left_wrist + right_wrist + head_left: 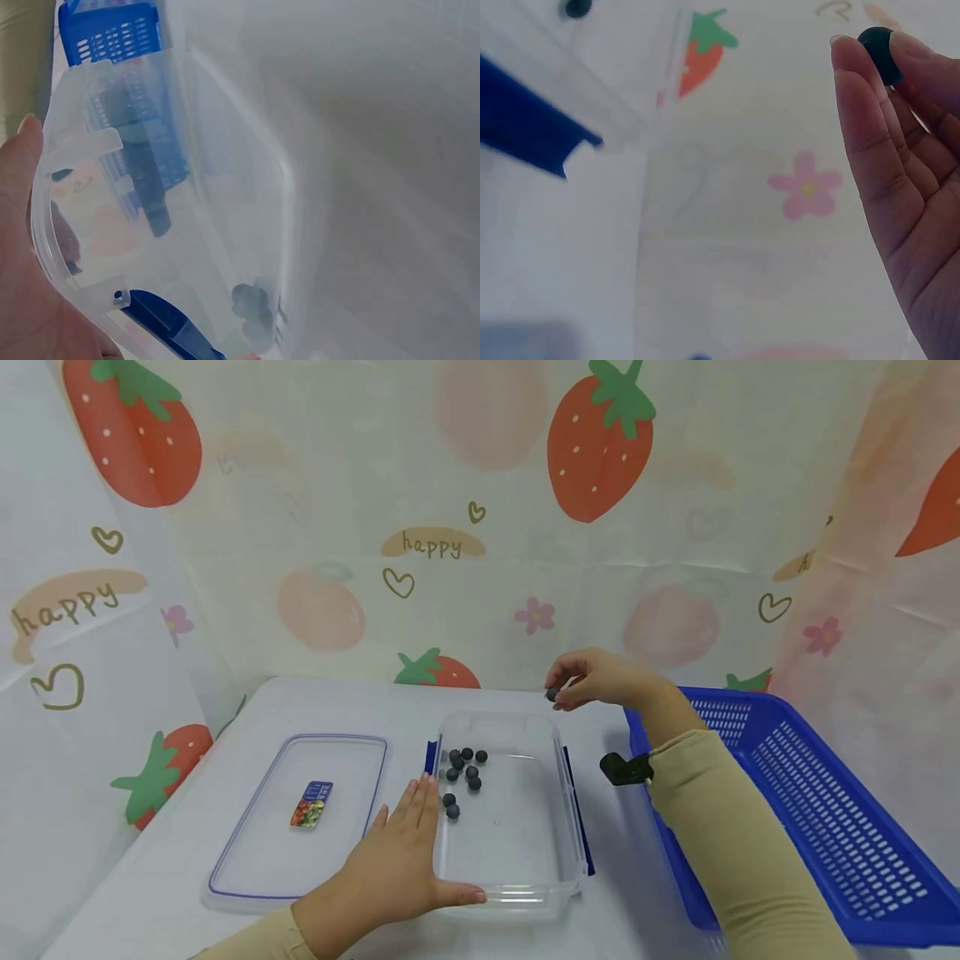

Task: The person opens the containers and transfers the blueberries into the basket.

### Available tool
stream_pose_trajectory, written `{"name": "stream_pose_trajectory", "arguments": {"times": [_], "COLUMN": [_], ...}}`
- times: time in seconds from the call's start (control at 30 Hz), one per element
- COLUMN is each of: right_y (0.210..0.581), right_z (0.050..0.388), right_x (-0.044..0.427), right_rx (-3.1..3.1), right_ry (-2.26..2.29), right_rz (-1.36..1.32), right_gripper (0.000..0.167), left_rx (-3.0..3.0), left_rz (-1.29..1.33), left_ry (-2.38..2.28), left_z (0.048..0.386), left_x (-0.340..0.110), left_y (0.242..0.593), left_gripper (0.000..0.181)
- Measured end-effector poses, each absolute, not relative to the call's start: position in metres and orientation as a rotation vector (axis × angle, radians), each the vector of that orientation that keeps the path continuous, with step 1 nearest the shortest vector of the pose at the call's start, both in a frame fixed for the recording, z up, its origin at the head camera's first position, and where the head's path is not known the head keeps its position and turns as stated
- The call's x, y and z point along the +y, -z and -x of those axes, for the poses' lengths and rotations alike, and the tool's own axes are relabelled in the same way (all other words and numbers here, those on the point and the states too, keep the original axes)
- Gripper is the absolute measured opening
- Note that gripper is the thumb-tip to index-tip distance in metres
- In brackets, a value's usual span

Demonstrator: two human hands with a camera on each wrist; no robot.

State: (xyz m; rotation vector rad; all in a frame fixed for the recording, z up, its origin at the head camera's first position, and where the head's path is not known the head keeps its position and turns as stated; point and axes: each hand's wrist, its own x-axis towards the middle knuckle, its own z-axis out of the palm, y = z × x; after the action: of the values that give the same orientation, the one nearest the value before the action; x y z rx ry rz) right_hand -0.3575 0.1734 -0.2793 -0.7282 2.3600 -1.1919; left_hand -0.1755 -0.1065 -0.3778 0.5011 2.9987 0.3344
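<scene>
A clear plastic food box point(517, 852) with blue side clips stands uncovered on the white table. Several blueberries point(472, 772) lie in its left half; through its wall in the left wrist view some show as a dark blurred clump point(253, 307). My left hand point(393, 860) rests along the box's near left corner, fingers straight on the left rim and thumb spread along the front rim. Beyond the box's far right corner, my right hand point(592, 681) is raised, pinching one blueberry point(881, 56) between thumb and fingertips.
Left of the box lies its clear lid point(255, 852), blue-edged, with a colourful label point(311, 804). A blue perforated basket point(825, 827) stands on the right, partly behind my right forearm. Behind the table hangs a strawberry-print curtain point(510, 610).
</scene>
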Motion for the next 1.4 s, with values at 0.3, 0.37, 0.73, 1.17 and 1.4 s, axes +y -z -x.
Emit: {"name": "stream_pose_trajectory", "arguments": {"times": [0.3, 0.37, 0.73, 1.17, 1.4], "right_y": [0.275, 0.276, 0.295, 0.318, 0.324], "right_z": [0.352, 0.349, 0.341, 0.330, 0.329], "right_x": [0.236, 0.250, 0.318, 0.376, 0.387], "right_rx": [2.470, 2.479, 2.415, 2.318, 2.245], "right_ry": [1.241, 1.247, 1.395, 1.382, 1.388], "right_rz": [0.649, 0.621, 0.503, 0.385, 0.315], "right_gripper": [0.028, 0.028, 0.027, 0.018, 0.014], "left_rx": [3.012, 3.014, 3.032, 3.010, 3.014], "left_rz": [-0.494, -0.488, -0.466, -0.450, -0.443], "left_ry": [-0.332, -0.334, -0.302, -0.325, -0.332], "left_z": [0.173, 0.172, 0.171, 0.172, 0.173], "left_x": [-0.107, -0.107, -0.109, -0.109, -0.108], "left_y": [0.380, 0.380, 0.381, 0.379, 0.379], "left_gripper": [0.131, 0.131, 0.130, 0.131, 0.131]}}
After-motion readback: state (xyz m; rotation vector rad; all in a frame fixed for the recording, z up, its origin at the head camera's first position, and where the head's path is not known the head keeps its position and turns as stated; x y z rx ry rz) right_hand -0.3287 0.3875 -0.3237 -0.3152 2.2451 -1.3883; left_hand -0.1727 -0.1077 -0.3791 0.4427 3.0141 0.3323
